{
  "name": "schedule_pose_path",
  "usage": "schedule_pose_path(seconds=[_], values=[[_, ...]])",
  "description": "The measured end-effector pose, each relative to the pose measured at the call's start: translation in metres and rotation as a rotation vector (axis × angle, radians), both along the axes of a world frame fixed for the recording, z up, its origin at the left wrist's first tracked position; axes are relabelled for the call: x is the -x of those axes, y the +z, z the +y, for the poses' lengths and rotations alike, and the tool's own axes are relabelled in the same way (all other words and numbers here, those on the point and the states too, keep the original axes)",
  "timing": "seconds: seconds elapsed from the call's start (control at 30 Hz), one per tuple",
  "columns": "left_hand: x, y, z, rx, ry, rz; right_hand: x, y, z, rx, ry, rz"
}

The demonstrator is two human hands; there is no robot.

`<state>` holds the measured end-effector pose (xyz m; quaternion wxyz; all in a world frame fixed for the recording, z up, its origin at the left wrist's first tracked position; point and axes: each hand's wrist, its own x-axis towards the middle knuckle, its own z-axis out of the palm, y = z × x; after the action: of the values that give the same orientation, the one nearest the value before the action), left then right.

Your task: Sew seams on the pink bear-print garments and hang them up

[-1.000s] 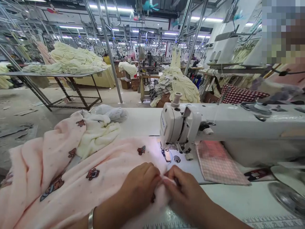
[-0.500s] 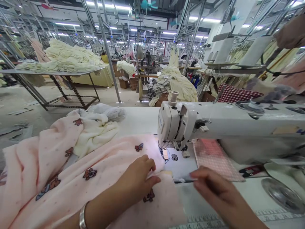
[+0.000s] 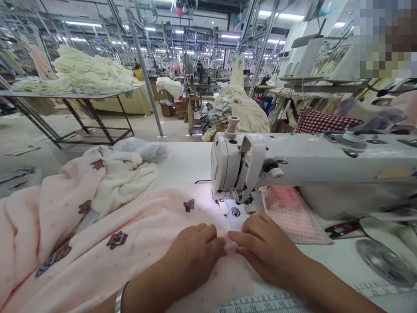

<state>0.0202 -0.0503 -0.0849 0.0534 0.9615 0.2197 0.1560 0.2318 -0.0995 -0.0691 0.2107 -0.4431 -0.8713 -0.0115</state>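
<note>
Far left of the tabletop (image 3: 185,163): pink fabric (image 3: 97,243) with small bear patches, heaped and spilling over the left edge and spreading toward the near edge. A cream fabric (image 3: 125,182) is bunched on top of it, toward the back.

Near edge, centre: left hand (image 3: 192,256) rests knuckles up on the pink fabric, fingers curled under. Cannot tell if they pinch a fold. Metal bangle (image 3: 119,299) on the wrist.

Right hand (image 3: 263,248) is just beside it, palm down, fingers stretched flat on the fabric's right edge, fingertips almost meeting the left hand's.

Just behind the hands: lit needle plate (image 3: 230,211) under the sewing machine (image 3: 293,161) head. The fabric reaches it.

Right of the needle: pink checked cloth (image 3: 289,213) flat under the machine arm.

Printed ruler (image 3: 260,303) runs along the near edge.
</note>
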Motion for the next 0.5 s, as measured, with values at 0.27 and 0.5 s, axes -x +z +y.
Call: schedule_pose_path(seconds=[0.27, 0.5], values=[[-0.006, 0.002, -0.008, 0.089, -0.107, 0.011, -0.018, -0.005, 0.003, -0.101, 0.119, -0.122], [0.012, 0.013, 0.004, 0.180, -0.134, 0.024, -0.020, -0.003, 0.020, 0.125, -0.116, -0.093]])
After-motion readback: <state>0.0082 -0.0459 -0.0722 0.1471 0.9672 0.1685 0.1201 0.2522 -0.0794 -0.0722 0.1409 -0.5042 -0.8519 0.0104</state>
